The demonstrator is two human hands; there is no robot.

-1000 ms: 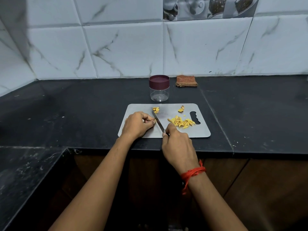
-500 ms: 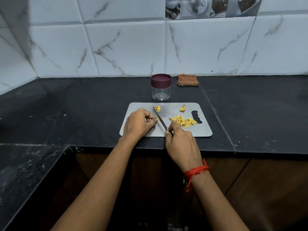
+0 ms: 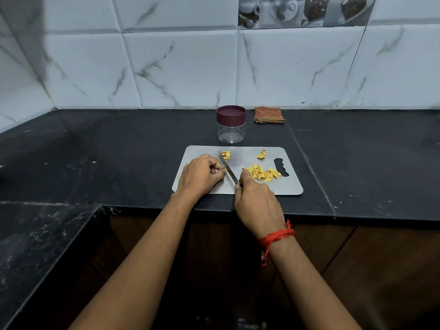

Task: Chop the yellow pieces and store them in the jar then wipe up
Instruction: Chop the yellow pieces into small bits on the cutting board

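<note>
A grey cutting board (image 3: 289, 186) lies near the counter's front edge. My right hand (image 3: 256, 201) grips a knife (image 3: 228, 169) whose blade runs up and to the left across the board. My left hand (image 3: 200, 176) has its fingers curled, pinching a small yellow piece right against the blade. A heap of chopped yellow strips (image 3: 263, 173) lies to the right of the knife. Two small yellow pieces sit near the board's far edge, one (image 3: 226, 154) by the blade tip, another (image 3: 262, 154) further right. The clear jar (image 3: 231, 123) with a maroon lid stands behind the board.
A folded orange checked cloth (image 3: 269, 114) lies against the tiled wall, right of the jar. The black counter (image 3: 107, 151) stretches wide on both sides. A lower black ledge (image 3: 35, 239) juts out at the left front.
The knife blade has shifted slightly along the piece that my left hand holds. Both hands stay over the board's left half.
</note>
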